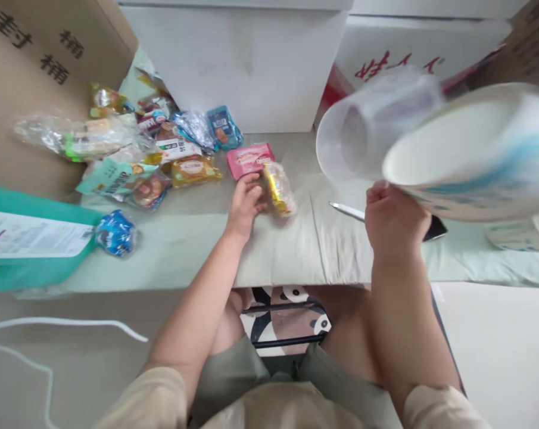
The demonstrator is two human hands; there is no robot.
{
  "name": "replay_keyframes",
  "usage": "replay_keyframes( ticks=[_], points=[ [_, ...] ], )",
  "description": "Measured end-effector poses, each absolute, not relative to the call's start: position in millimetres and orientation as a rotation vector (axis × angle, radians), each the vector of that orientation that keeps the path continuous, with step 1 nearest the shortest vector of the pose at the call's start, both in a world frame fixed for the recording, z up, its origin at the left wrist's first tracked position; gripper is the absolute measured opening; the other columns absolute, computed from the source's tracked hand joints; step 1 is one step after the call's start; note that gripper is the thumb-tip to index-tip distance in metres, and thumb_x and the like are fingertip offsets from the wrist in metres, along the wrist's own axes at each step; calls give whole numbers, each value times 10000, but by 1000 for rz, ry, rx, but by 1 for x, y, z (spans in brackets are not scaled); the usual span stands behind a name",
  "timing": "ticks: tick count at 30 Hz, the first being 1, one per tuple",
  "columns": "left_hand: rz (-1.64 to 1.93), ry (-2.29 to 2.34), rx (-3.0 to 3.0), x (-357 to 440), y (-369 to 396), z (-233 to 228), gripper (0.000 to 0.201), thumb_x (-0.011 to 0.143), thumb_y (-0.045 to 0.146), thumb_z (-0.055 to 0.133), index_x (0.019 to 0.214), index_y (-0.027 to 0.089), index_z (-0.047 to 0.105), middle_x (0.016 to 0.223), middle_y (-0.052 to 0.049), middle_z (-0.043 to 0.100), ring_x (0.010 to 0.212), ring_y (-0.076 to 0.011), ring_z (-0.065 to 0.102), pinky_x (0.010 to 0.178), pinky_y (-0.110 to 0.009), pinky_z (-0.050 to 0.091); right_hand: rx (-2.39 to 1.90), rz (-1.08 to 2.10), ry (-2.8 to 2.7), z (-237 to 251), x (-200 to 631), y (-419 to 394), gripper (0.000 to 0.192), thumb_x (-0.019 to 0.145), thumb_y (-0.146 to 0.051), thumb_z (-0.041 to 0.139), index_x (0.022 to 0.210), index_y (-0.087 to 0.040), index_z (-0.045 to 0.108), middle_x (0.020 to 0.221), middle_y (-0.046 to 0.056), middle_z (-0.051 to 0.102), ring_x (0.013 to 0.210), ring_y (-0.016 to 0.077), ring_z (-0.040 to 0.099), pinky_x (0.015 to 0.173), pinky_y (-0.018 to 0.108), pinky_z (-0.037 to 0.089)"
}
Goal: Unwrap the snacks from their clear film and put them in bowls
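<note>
My right hand (396, 217) is closed on the rim of a large white paper tub (488, 161) with blue print, tilted on its side and blurred. My left hand (246, 205) has its fingers loosely bent and apart, with nothing visible in them. Its fingertips are beside a pink snack packet (250, 159) and a clear-and-yellow wrapped snack (279, 189); whether they touch is unclear. Behind the tub lies a translucent plastic tub (347, 140) on its side. A white pen-like tool (347, 211) lies beside my right hand, next to a partly hidden dark object (436, 229).
Several wrapped snacks (193, 170) are heaped at the left, by a cardboard box (50, 107). A teal package (32, 238) and a blue wrapped ball (116, 232) lie nearer. White boxes (251, 65) line the back. Another paper tub (514, 235) lies at the right.
</note>
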State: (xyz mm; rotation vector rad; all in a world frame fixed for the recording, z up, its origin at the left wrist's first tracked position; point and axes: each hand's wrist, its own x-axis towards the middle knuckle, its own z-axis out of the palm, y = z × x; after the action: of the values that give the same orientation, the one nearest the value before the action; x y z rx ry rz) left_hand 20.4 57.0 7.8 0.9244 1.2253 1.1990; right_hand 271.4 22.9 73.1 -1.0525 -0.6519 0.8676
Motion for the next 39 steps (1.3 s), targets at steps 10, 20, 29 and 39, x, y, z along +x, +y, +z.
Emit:
replay_keyframes(
  ticks=[10, 20, 29, 39],
  points=[
    [1014, 1686, 1589, 46, 57, 1, 481, 696, 144, 728, 1176, 173, 719, 1189, -128, 666, 1133, -278, 652, 1105, -430, 477, -1885, 266, -1375, 68, 284, 27, 163, 781, -208, 606, 872, -264, 729, 1599, 79, 316, 1240, 325, 566, 1043, 514, 489],
    [1260, 1631, 1497, 8, 49, -16, 416, 683, 236, 703, 1098, 213, 706, 1087, -47, 700, 1064, -241, 660, 991, -383, 534, -1760, 366, -1595, 43, 232, 40, 496, 828, -82, 503, 1263, -283, 631, 1612, 109, 322, 1070, 250, 636, 868, 439, 567],
    [1508, 1267, 1124, -2, 45, -9, 571, 665, 341, 830, 1190, 308, 609, 1109, -11, 677, 940, -189, 671, 790, -298, 546, -1504, 329, -1610, 28, 222, 15, 222, 891, -228, 536, 1103, -224, 603, 773, 3, 646, 710, 157, 615, 710, 309, 519],
    [1221, 812, 519, -15, 25, 19, 329, 634, 315, 816, 937, 265, 697, 949, -5, 762, 925, -199, 716, 768, -303, 605, -1678, 69, -1894, 18, 241, 1, 268, 853, -180, 520, 1074, -206, 668, 977, 111, 717, 941, 283, 666, 856, 442, 514]
  ],
)
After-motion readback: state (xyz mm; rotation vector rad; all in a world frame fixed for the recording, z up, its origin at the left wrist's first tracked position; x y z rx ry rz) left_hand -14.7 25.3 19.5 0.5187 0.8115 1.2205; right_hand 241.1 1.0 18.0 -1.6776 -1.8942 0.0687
